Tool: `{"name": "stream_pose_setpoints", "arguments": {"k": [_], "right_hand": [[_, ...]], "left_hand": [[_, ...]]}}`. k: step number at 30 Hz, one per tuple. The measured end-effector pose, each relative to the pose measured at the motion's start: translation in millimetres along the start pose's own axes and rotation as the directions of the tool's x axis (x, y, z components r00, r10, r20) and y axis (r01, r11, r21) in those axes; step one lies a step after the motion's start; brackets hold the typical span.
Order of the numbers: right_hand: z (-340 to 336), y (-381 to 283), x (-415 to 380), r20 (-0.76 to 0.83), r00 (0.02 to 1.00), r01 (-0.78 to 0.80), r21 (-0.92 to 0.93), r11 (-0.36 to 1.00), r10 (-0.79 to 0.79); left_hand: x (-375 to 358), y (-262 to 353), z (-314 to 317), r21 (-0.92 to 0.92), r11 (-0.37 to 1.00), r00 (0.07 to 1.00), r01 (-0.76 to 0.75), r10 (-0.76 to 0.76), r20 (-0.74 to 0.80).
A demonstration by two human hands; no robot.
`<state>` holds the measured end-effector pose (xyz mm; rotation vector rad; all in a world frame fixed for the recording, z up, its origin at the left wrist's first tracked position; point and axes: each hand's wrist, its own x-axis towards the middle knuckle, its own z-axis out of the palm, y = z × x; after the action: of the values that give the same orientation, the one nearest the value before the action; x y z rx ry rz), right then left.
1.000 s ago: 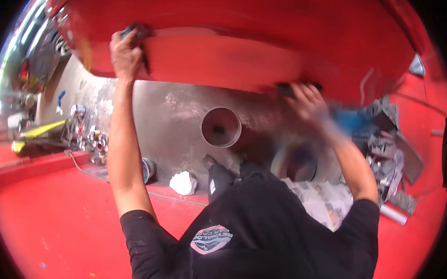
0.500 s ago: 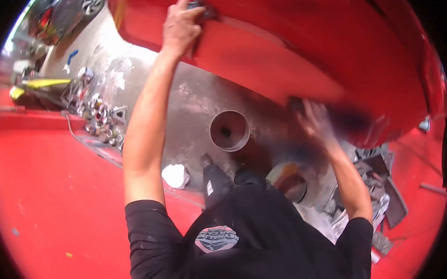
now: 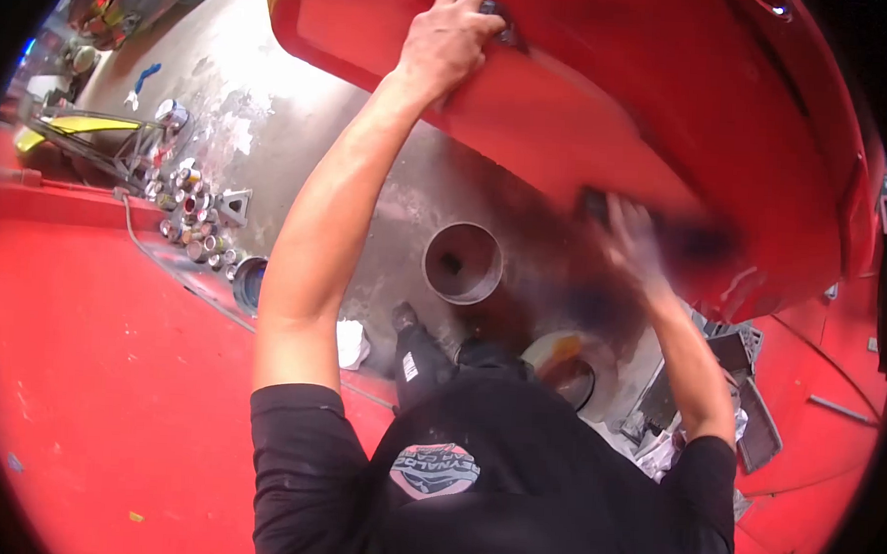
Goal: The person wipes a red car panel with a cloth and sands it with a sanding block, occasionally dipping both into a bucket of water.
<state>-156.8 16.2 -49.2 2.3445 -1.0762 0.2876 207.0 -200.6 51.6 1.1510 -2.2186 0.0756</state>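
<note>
Head view: our left hand (image 3: 444, 47) has shifted rightward to top centre, fingers clasping a dark object (image 3: 500, 24) at the red panel (image 3: 589, 120), upper right; our blurred right hand's (image 3: 631, 244) grip we can't tell. Work there seems ongoing.

I'm in a car workshop, a body-and-paint sort by its look — a large red body panel (image 3: 579, 110) curves in front of me, and a dark car (image 3: 143, 8) stands off to the left on a stained concrete floor (image 3: 281, 136). Small cans (image 3: 194, 207) crowd together near a small metal stand (image 3: 235, 200), and the badge (image 3: 436, 472) on my black shirt (image 3: 534, 459) bears the word "CAR".
</note>
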Motion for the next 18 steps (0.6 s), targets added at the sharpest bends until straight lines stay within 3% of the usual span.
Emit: {"name": "stream_pose_setpoints", "arguments": {"k": [2,4,6,7,9,10,12,13,14,16,18], "right_hand": [[20.4,-19.5,73.1,-0.039,0.995,0.093,-0.067,0.993,-0.096],[28.5,-46.5,175.3,0.009,0.982,0.189,-0.035,0.981,-0.189],[55.6,-80.9,237.1,0.232,0.969,0.098,-0.062,0.993,-0.081],[52.8,-76.3,226.5,0.234,0.970,0.088,-0.060,0.994,-0.072],[32.5,-59.1,174.5,-0.025,0.992,0.124,-0.010,0.992,-0.124],[35.6,-50.1,132.6,-0.061,0.993,0.097,-0.039,0.994,-0.100],[25.4,-46.4,66.0,-0.070,0.997,0.018,-0.058,0.998,-0.022],[17.6,-45.0,68.6,-0.051,0.998,-0.026,-0.049,0.998,0.023],[30.3,-46.4,80.6,-0.053,0.998,-0.020,-0.045,0.999,0.018],[44.3,-60.5,138.2,-0.026,0.996,0.083,-0.055,0.995,-0.085],[49.5,-76.4,216.0,0.060,0.985,0.165,-0.014,0.986,-0.164]], "left_hand": [[8.1,-5.0,-3.0,0.050,0.998,0.993,-0.039,0.034,0.112],[8.7,-14.9,-0.2,0.078,0.994,0.990,-0.070,0.059,0.127],[17.2,-23.3,-5.2,0.115,0.986,0.986,-0.122,0.107,0.131],[21.0,-26.7,-8.9,0.059,0.990,0.988,-0.130,0.125,0.089],[16.7,-36.4,-18.2,-0.020,0.997,0.996,-0.073,0.074,0.041],[15.6,-43.0,-15.8,-0.021,0.998,0.998,-0.059,0.060,0.022],[15.2,-55.3,-2.4,-0.105,0.990,0.911,-0.099,0.048,-0.409],[16.2,-58.6,-15.5,-0.182,0.955,0.944,-0.236,0.180,-0.277],[7.2,-51.1,-0.6,-0.179,0.979,0.990,-0.094,0.073,-0.121],[4.6,-42.6,7.4,-0.159,0.979,0.990,-0.129,0.137,0.039],[8.3,-49.4,14.0,-0.117,0.980,0.985,-0.162,0.168,0.045]]}}
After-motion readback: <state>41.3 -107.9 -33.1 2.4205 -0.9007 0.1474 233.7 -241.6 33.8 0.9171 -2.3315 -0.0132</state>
